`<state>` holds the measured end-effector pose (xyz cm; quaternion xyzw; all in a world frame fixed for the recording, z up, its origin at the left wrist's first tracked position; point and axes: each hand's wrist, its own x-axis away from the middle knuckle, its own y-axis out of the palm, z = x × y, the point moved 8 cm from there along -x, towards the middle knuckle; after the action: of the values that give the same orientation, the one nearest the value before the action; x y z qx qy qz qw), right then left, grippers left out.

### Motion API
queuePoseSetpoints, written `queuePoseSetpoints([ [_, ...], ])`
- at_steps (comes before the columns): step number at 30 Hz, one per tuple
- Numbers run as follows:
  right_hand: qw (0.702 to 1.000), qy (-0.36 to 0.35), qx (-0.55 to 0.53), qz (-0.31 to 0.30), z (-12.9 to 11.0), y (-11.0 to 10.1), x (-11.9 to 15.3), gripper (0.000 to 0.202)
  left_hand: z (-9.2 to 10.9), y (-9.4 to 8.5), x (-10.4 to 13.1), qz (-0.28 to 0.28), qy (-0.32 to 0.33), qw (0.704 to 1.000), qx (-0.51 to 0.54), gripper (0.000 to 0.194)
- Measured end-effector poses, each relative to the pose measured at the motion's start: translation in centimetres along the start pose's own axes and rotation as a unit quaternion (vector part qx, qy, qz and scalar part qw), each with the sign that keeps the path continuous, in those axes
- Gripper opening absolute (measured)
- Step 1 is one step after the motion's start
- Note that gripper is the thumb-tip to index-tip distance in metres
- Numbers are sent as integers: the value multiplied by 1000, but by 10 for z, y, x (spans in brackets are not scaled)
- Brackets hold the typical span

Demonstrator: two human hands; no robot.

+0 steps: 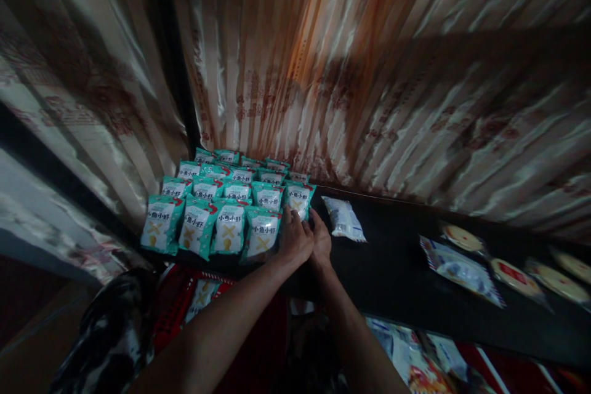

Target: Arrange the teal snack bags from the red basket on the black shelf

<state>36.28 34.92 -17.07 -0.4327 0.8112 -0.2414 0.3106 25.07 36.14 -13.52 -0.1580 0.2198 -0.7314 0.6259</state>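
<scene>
Teal-and-white snack bags [229, 228] stand upright in rows at the left end of the black table [383, 271]. At the right end of the second row, one snack bag [299, 196] is between my hands. My left hand [295, 239] has its fingers curled at the lower front of that bag, close beside the front-row bag [262, 234]. My right hand [320, 239] grips the bag's lower right edge, its fingers bent. The two hands touch at the wrists, and the bag's bottom is hidden behind them.
A white snack bag [344, 219] lies right of my hands. Farther right lie a striped packet [462, 268] and several round wrapped pieces [514, 276]. Below the table edge are a red basket [173, 301] and more packets [406, 351]. Pleated curtains [277, 61] hang behind.
</scene>
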Motion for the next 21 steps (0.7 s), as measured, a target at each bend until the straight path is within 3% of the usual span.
queuePoseSetpoints([
  [8, 1000, -10, 19, 10, -6, -6, 9, 56, 8, -1, 12, 11, 13, 1000, -12, 45],
  [15, 1000, 2, -1, 15, -4, -11, 26, 49, 0, 3, 29, 30, 39, 997, -50, 40],
  [21, 998, -18, -55, 21, -5, -15, 52, 45, 10, 34, 52, 38, 57, 996, -60, 47],
])
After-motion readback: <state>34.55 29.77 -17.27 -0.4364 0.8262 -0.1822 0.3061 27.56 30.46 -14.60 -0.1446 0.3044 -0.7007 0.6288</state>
